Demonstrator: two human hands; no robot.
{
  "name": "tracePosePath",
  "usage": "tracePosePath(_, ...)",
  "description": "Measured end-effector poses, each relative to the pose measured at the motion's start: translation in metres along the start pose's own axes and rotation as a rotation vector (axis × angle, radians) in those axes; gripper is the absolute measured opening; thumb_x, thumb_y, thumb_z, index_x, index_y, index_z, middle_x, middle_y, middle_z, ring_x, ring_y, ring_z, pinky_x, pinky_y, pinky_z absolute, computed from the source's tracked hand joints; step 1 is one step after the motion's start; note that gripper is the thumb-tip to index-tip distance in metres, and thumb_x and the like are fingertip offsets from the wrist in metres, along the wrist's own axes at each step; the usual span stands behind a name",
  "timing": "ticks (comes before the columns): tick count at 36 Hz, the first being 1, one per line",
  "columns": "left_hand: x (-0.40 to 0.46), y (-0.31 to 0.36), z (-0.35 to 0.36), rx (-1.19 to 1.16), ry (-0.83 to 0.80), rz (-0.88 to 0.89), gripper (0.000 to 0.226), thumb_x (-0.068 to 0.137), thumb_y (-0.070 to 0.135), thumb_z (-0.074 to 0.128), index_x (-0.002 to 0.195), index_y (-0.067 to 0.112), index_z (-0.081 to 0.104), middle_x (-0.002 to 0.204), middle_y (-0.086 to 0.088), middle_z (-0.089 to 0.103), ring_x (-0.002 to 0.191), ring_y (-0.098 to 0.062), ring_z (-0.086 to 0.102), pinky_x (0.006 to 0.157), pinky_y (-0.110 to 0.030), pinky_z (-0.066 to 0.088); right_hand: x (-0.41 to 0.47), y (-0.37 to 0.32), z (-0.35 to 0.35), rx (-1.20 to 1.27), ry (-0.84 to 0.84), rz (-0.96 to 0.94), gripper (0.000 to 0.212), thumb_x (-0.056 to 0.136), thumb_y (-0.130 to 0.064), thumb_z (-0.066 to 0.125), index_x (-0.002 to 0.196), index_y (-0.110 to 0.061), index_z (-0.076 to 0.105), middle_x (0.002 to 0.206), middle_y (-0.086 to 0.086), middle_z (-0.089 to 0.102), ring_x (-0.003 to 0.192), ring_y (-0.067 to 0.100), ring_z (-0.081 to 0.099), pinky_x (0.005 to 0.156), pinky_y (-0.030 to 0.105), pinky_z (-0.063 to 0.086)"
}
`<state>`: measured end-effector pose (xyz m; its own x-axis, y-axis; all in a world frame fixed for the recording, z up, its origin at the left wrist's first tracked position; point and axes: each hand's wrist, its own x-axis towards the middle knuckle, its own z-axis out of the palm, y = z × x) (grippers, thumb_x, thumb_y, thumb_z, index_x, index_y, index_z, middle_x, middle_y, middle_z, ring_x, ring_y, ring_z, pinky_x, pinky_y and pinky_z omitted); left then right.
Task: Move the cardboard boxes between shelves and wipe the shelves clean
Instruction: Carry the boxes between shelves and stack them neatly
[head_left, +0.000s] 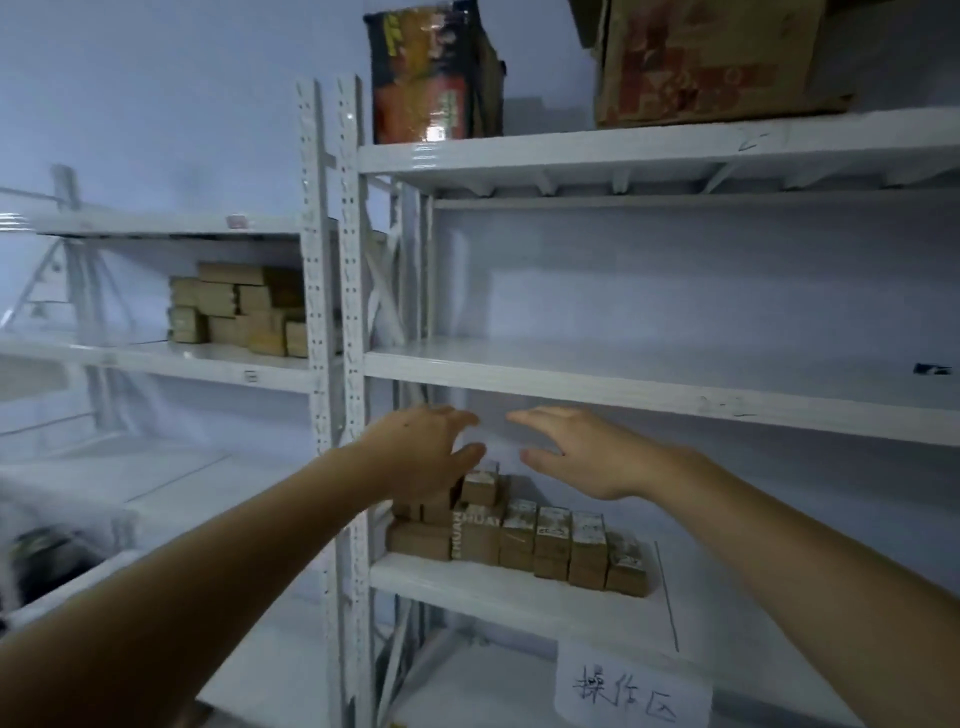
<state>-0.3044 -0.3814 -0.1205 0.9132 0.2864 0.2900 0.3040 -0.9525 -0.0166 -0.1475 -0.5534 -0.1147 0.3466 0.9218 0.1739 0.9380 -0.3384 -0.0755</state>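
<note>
Both hands are out in front of the white metal shelving, reaching toward the lower shelf (519, 590) on the right-hand rack. The left hand (421, 457) has its fingers spread and lightly bent, thumb out to the right, hovering right over the top of the small cardboard boxes (519, 535); whether it touches the topmost box I cannot tell. The right hand (587, 452) is flat and relaxed, fingers pointing left, holding nothing, just beside the left hand with a small gap between their fingertips.

Those boxes sit at the left end of the lower shelf, stacked highest at the left and stepping down to the right, some with pale labels on their ends. The middle shelf (649, 384) just above the hands runs across the rack, with a small dark mark at its far right edge. Up on the top shelf (623, 150) stands a dark printed package (426, 73) with orange and red graphics, and to its right a large worn carton (717, 57).

Over on the left rack, another pile of brown boxes (239, 312) rests on its middle shelf, pushed against the perforated upright (314, 260). Down at the near right, a white paper sign (631, 688) with handwritten characters hangs on the rack's front edge.
</note>
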Motion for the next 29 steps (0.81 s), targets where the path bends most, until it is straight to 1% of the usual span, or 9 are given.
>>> tracePosePath(6, -0.073, -0.093, -0.014, 0.056, 0.015, -0.172, 0.058, 0.104, 0.061, 0.033, 0.153, 0.03, 0.04, 0.155, 0.003, 0.049, 0.137, -0.022, 0.05, 0.111, -0.043, 0.043, 0.068, -0.099, 0.022, 0.04, 0.011, -0.179, 0.056, 0.108, -0.045, 0.039, 0.16, -0.029, 0.028, 0.164, -0.002, 0.032, 0.143, 0.018, 0.04, 0.117, 0.036, 0.034)
tracePosePath(9, -0.103, -0.14, -0.022, 0.082, 0.019, -0.253, 0.058, 0.105, 0.06, 0.033, 0.154, 0.03, 0.04, 0.156, 0.005, 0.047, 0.139, -0.02, 0.047, 0.113, -0.041, 0.041, 0.103, -0.149, 0.034, 0.039, 0.0, -0.251, 0.057, 0.107, -0.049, 0.037, 0.16, -0.032, 0.026, 0.165, -0.004, 0.029, 0.146, 0.017, 0.036, 0.119, 0.039, 0.032)
tracePosePath(13, -0.138, -0.205, -0.032, 0.108, 0.003, -0.335, 0.058, 0.105, 0.058, 0.036, 0.155, 0.029, 0.038, 0.158, 0.005, 0.044, 0.141, -0.02, 0.045, 0.114, -0.039, 0.038, 0.15, -0.213, 0.046, 0.061, 0.022, -0.314, 0.058, 0.106, -0.051, 0.038, 0.16, -0.032, 0.027, 0.165, -0.008, 0.028, 0.15, 0.015, 0.03, 0.119, 0.036, 0.026)
tracePosePath(16, -0.158, -0.26, -0.035, 0.132, -0.016, -0.361, 0.059, 0.103, 0.059, 0.038, 0.155, 0.031, 0.036, 0.157, 0.006, 0.045, 0.14, -0.019, 0.046, 0.113, -0.039, 0.039, 0.186, -0.258, 0.056, 0.082, 0.013, -0.342, 0.057, 0.107, -0.051, 0.038, 0.16, -0.033, 0.027, 0.165, -0.009, 0.028, 0.149, 0.015, 0.03, 0.118, 0.035, 0.025)
tracePosePath(21, -0.185, -0.341, -0.037, 0.14, -0.02, -0.408, 0.056, 0.104, 0.06, 0.033, 0.153, 0.032, 0.039, 0.156, 0.007, 0.046, 0.139, -0.019, 0.046, 0.11, -0.039, 0.04, 0.237, -0.324, 0.079, 0.093, -0.005, -0.382, 0.056, 0.108, -0.049, 0.037, 0.16, -0.033, 0.025, 0.166, -0.009, 0.027, 0.149, 0.014, 0.029, 0.117, 0.031, 0.024)
tracePosePath(29, -0.201, -0.447, -0.028, 0.13, -0.035, -0.445, 0.057, 0.104, 0.06, 0.03, 0.152, 0.031, 0.039, 0.156, 0.006, 0.046, 0.139, -0.02, 0.046, 0.111, -0.04, 0.04, 0.312, -0.386, 0.107, 0.092, -0.024, -0.409, 0.056, 0.107, -0.048, 0.039, 0.16, -0.033, 0.026, 0.165, -0.009, 0.028, 0.148, 0.013, 0.031, 0.116, 0.029, 0.026)
